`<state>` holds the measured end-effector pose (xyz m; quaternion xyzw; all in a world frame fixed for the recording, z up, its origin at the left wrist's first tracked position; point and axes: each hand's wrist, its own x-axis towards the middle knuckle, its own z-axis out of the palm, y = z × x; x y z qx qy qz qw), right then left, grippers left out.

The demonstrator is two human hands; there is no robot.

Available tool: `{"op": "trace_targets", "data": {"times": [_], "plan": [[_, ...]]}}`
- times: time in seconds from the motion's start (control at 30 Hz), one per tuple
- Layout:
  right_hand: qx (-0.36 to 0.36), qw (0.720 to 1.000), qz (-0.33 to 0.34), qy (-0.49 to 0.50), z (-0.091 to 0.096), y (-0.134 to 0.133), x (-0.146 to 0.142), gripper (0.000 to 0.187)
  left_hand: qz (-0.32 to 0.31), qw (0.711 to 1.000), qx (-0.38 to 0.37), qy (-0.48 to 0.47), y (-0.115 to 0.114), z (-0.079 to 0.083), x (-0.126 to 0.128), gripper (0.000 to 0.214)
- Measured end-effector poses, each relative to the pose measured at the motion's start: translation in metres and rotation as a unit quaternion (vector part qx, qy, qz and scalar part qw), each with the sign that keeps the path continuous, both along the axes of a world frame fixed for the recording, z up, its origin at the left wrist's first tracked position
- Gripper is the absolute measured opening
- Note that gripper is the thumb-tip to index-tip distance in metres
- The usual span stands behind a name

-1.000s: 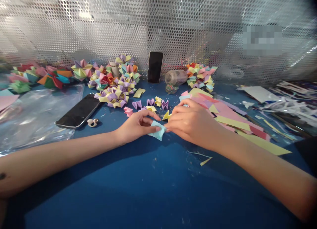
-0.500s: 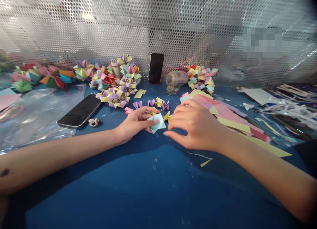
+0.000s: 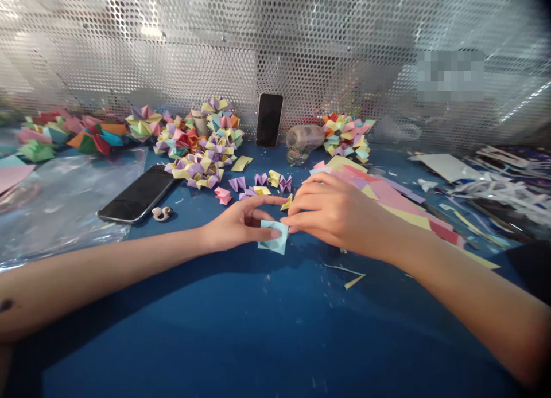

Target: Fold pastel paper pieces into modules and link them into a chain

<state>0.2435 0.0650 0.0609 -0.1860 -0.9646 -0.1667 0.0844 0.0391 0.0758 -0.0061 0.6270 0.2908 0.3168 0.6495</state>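
Note:
A small light blue square of paper [image 3: 275, 246] is held just above the blue table. My left hand [image 3: 236, 223] grips it from the left, the thumb lying across its face. At its upper right corner, the closed fingertips of my right hand [image 3: 336, 211] meet the paper. Behind my hands sit several small folded paper pieces, among them a pink piece [image 3: 222, 195], a purple piece [image 3: 285, 183] and a yellow piece [image 3: 274, 178]. Another yellow folded piece [image 3: 287, 202] lies close to my right fingertips.
A phone [image 3: 136, 194] and a white ring-like item [image 3: 162, 213] lie left, near clear plastic [image 3: 73, 200]. Paper clusters [image 3: 200, 167], an upright phone [image 3: 269, 120] and a tipped jar [image 3: 305, 137] stand at the back. Coloured paper sheets [image 3: 400, 200] and white strips [image 3: 503, 183] are at right.
The light blue paper has moved slightly nearer to me and turned from a tilted angle to nearly square-on. My right fingertips have come in to its corner.

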Motion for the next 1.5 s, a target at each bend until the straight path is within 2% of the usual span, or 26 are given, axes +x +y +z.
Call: {"op": "trace_targets", "data": {"times": [0.17, 0.3, 0.4, 0.47, 0.6, 0.7, 0.8, 0.97, 1.3, 1.4, 1.5], "plan": [[0.013, 0.999, 0.015, 0.032, -0.002, 0.002, 0.001, 0.023, 0.019, 1.0, 0.007, -0.011, 0.0, 0.002, 0.0, 0.054], [0.032, 0.996, -0.001, 0.079, -0.006, 0.003, 0.0, 0.021, 0.055, 0.998, 0.014, -0.027, 0.001, 0.002, -0.001, 0.049], [0.004, 0.994, -0.014, 0.104, -0.005, 0.002, 0.0, 0.018, 0.066, 0.997, 0.008, -0.04, 0.002, 0.002, -0.002, 0.048], [-0.039, 0.993, -0.017, 0.111, -0.003, 0.001, -0.001, 0.015, 0.051, 0.998, 0.012, -0.026, 0.002, 0.001, -0.002, 0.046], [-0.102, 0.983, -0.037, 0.15, 0.001, 0.0, -0.001, 0.011, -0.017, 1.0, 0.021, -0.002, 0.0, 0.0, -0.001, 0.049], [-0.143, 0.98, -0.016, 0.141, -0.004, 0.004, -0.002, 0.018, -0.049, 0.998, 0.036, 0.017, -0.001, -0.002, -0.002, 0.049], [-0.184, 0.974, 0.003, 0.133, -0.011, 0.009, -0.003, 0.014, -0.072, 0.995, 0.055, 0.039, -0.002, -0.002, -0.003, 0.047], [-0.222, 0.959, 0.014, 0.176, -0.017, 0.013, -0.003, 0.009, -0.097, 0.992, 0.066, 0.047, -0.001, -0.002, -0.003, 0.045], [-0.202, 0.954, 0.027, 0.218, -0.019, 0.013, -0.005, 0.006, -0.072, 0.996, 0.05, 0.018, -0.003, 0.001, -0.002, 0.039], [-0.194, 0.948, 0.008, 0.253, -0.019, 0.013, -0.003, 0.007, -0.022, 0.998, 0.051, 0.008, -0.001, 0.0, -0.002, 0.036], [-0.195, 0.941, -0.024, 0.277, -0.02, 0.011, -0.002, 0.023, 0.045, 0.997, 0.056, 0.0, 0.001, 0.0, -0.001, 0.029]]}}
